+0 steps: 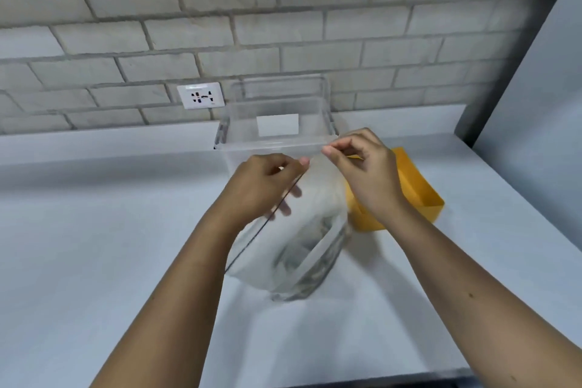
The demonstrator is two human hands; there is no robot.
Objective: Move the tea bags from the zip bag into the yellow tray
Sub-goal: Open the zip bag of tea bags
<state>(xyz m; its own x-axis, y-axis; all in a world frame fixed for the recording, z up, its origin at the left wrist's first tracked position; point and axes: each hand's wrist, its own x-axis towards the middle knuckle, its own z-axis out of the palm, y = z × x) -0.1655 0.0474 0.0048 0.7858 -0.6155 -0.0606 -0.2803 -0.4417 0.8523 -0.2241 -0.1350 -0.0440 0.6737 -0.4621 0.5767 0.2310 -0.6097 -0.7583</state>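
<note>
A clear zip bag (293, 249) hangs above the white counter, blurred by motion, with greenish tea bags (310, 257) bunched in its lower part. My left hand (263, 186) pinches the bag's top edge on the left side. At the right corner of that same top edge my right hand (367, 170) pinches the plastic between thumb and fingers. The yellow tray (422, 195) sits on the counter just right of the bag, partly hidden behind my right hand and wrist. I cannot tell whether the zip is open or closed.
A clear plastic bin (277, 138) with a white label stands behind the bag against the brick wall. A wall socket (201, 95) is at its left. A grey panel (535, 79) bounds the counter (94, 230) on the right. The counter's front edge runs along the bottom right.
</note>
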